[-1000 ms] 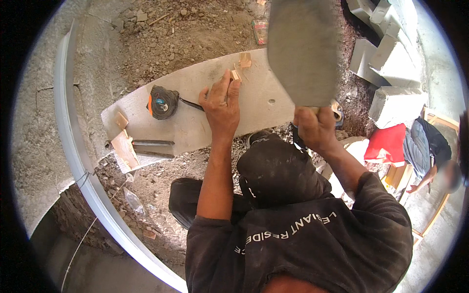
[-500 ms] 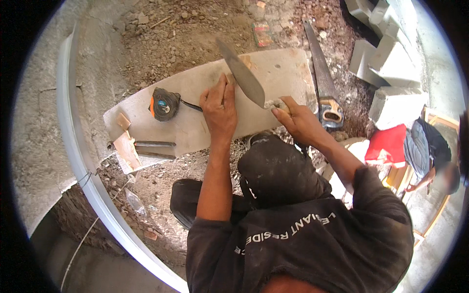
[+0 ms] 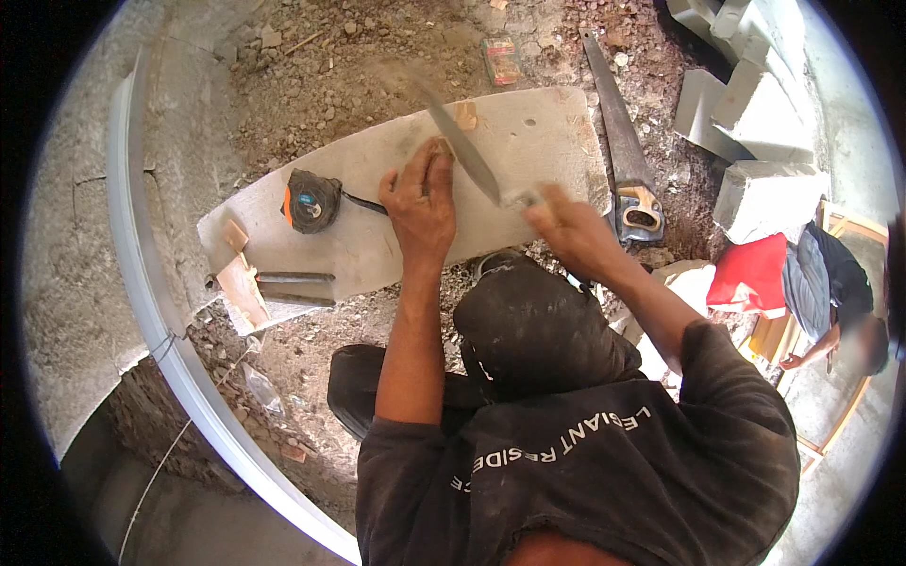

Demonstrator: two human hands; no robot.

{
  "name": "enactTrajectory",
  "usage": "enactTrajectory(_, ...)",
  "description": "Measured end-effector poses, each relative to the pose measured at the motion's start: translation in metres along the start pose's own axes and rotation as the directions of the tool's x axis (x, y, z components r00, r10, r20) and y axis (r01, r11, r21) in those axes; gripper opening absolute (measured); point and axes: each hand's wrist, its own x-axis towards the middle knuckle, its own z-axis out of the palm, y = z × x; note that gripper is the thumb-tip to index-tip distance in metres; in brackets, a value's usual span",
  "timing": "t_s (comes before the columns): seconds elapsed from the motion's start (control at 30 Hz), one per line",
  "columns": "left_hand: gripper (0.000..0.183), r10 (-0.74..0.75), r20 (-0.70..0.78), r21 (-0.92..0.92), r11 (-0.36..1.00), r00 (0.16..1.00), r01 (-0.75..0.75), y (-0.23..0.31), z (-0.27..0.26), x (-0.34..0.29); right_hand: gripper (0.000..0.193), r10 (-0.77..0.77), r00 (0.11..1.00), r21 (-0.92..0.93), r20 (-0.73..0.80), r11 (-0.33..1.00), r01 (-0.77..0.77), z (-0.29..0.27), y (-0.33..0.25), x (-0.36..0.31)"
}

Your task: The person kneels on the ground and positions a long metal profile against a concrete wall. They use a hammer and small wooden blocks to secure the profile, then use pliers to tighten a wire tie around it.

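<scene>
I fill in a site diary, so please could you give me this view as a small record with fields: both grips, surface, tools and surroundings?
Left grip: over the board; what its fingertips hold is hard to see
Right grip: holds a blade, which looks blurred
Surface: pale board
On the board: tape measure, left of the left grip; wood chip beyond it; wood pieces at the left end
Right of the board: saw
Farther right: pale blocks, red bag, another person
</scene>
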Motion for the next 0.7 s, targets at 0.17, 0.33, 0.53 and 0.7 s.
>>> enactTrajectory(0.17, 0.03, 0.007, 0.025, -0.004, 1.0, 1.0, -0.007, 0.001, -0.002, -0.003, 0.04, 0.028, 0.999, 0.313, 0.043, 0.949, -0.04, -0.015, -0.006, -0.006)
enactTrajectory(0.33, 0.03, -0.004, 0.03, -0.037, 0.999, 1.0, 0.005, 0.003, 0.0, 0.001, 0.037, -0.021, 0.982, 0.372, -0.189, 0.924, 0.091, -0.006, -0.013, -0.012)
enactTrajectory(0.53, 0.029, 0.022, -0.019, 0.012, 1.0, 1.0, -0.022, 0.003, 0.002, 0.002, 0.044, 0.047, 0.996, 0.122, 0.072, 0.991, -0.055, -0.009, -0.01, 0.002)
enactTrajectory(0.7, 0.026, -0.065, -0.001, -0.151, 0.986, 0.998, 0.065, -0.008, 0.004, -0.003, 0.034, -0.093, 0.953, 0.537, -0.287, 0.809, 0.24, -0.02, -0.027, -0.012)
